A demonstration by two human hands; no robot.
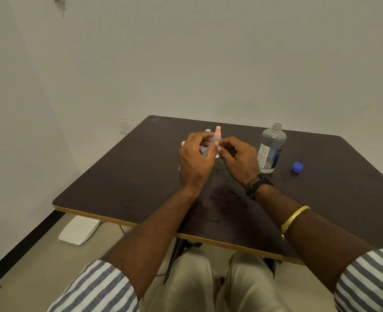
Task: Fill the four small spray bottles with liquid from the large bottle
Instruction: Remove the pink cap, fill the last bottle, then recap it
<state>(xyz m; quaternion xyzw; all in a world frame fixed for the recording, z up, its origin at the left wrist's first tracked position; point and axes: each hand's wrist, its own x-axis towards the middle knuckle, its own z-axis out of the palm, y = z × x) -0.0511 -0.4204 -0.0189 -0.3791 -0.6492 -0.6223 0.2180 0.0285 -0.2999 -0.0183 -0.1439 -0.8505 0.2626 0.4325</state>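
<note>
A dark brown table (141, 176) meets a pale wall. At its far middle a small spray bottle (217, 134) (clear body, pink top) stands upright between both hands; the left hand (195, 158) curls round its body and the right hand (238, 161) pinches its right side. The uncapped large bottle (272, 149) stands just right of them.

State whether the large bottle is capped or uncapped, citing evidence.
Uncapped: the large bottle has a bare neck; the blue cap lies apart on the table.

Pink-topped spray bottle (217, 134) upright, mid-desk (123, 183). Large clear bottle (272, 145) upright, uncapped, well right; blue cap (297, 168) beside it.
</note>
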